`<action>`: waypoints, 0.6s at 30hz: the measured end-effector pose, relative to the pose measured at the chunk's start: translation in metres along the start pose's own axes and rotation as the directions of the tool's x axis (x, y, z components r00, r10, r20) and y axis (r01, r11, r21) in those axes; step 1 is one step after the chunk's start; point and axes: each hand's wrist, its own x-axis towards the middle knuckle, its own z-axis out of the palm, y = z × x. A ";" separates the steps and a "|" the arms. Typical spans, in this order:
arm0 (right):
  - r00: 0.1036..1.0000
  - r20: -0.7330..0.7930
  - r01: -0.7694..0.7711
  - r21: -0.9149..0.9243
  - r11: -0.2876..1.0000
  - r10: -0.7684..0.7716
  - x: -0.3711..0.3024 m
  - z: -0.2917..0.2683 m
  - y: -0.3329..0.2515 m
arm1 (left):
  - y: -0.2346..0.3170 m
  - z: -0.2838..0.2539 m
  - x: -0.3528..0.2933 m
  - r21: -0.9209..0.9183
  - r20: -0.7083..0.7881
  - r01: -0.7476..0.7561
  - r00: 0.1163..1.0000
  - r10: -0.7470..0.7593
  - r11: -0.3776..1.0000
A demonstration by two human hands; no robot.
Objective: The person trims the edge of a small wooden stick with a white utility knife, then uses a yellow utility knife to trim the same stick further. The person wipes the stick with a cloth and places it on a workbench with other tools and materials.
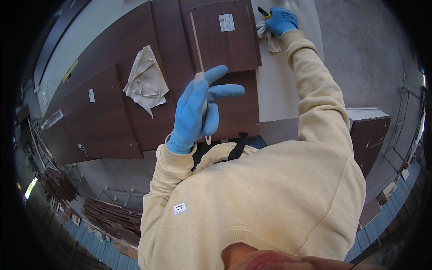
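The left hand (191,110) is gripping a pale stick (199,77) while the right hand (282,21) is holding a yellow-and-black tool (263,13) beside a cloth (272,44).

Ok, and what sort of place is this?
Probably a furniture workshop, going by the large brown panels, the stacked brown boards at lower left, and the blue-gloved left hand and right hand.

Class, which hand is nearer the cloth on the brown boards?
Left: the left hand is just right of the cloth; the right hand is much farther right and farther forward.
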 end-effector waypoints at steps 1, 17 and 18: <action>0.999 0.003 -0.044 0.107 0.993 0.044 0.004 0.009 0.012 | 0.001 -0.001 -0.004 0.002 0.022 -0.003 1.000 0.003 1.000; 0.822 -0.406 -0.255 0.365 0.895 0.400 -0.106 -0.049 -0.010 | 0.010 -0.024 -0.119 0.113 0.108 -0.087 0.991 0.075 0.990; 0.833 -0.351 -0.257 0.439 0.861 0.428 -0.119 -0.054 -0.010 | 0.011 -0.026 -0.130 0.117 0.104 -0.094 0.991 0.082 0.989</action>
